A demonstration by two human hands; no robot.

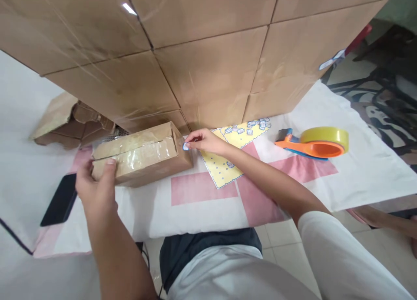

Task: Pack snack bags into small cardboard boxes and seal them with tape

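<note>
A long brown cardboard box (pixel 146 154), sealed with clear tape along its top, lies on the cloth-covered table. My left hand (pixel 97 182) grips its left end, thumb on the top face. At the box's right end, my right hand (pixel 203 141) pinches a small white sticker with a blue edge (pixel 186 146) between thumb and fingertips. The sticker is at the end face; whether it touches the cardboard I cannot tell. Partly under my right forearm lies a yellow sheet (pixel 218 171) with a blue scalloped border, and several small stickers (pixel 250 128) lie on its far part.
Stacked brown cartons (pixel 211 69) form a wall behind the box. An orange tape dispenser (pixel 312 144) with a yellow roll stands at right. A black phone (pixel 59 200) lies at left, near an opened carton (pixel 65 121). Another person's limb (pixel 384 217) shows at far right.
</note>
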